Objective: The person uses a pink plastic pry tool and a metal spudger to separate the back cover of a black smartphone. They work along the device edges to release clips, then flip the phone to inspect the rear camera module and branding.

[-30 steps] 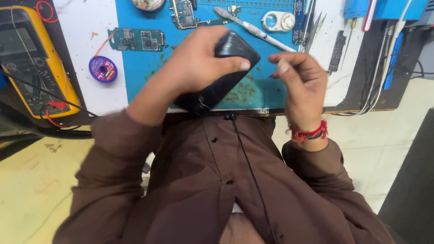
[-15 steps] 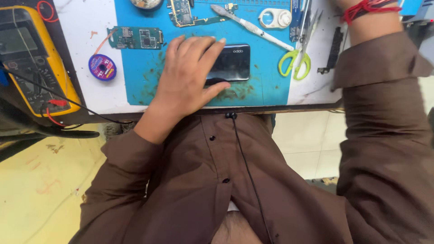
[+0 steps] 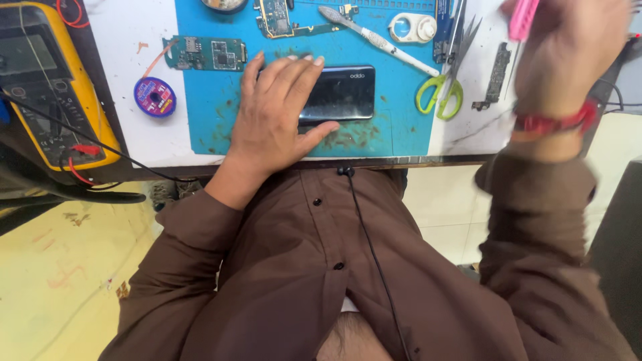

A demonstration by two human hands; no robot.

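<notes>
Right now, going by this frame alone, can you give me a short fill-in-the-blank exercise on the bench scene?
1. The left hand lies flat on a dark ____ on the blue mat.
2. The raised right hand holds a ____ tool.
3. The scissors have ____ handles.
4. The meter has a ____ casing.

Missing words: phone; pink; green; yellow

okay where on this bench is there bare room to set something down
Bare blue mat lies below the green circuit board, left of the left hand pressing the black phone. Bare white top lies between the purple solder wick spool and the mat. The far edge is crowded: toothbrush, scissors, more boards. The right hand holds a pink tool.
</notes>
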